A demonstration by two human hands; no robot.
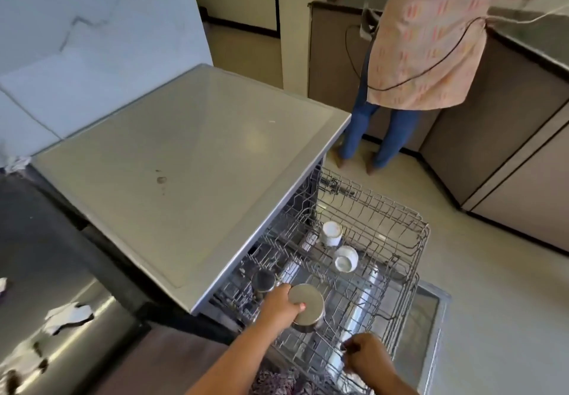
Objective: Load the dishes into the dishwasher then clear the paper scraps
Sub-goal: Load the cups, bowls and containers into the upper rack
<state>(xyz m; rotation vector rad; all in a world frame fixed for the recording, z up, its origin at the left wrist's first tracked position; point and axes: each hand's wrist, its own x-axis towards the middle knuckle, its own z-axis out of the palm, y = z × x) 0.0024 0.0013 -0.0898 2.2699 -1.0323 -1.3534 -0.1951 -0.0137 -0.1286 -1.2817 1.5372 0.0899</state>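
Beside a dark bench [37, 225] strewn with paper scraps [69, 316], the grey-topped dishwasher [184, 154] stands open with its wire rack [425, 240] pulled out, two upturned white cups [332, 233] and a steel tumbler [263, 280] sitting in it. The left hand [281, 305] clasps its grip round an inverted steel bowl [309, 303] at the rack's near left part, while the right hand [368, 356] curls its grip on the rack's front wire.

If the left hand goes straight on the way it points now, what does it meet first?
Probably the nearer white cup in the rack, beyond the steel cup that the left hand grips, though depth is unclear.
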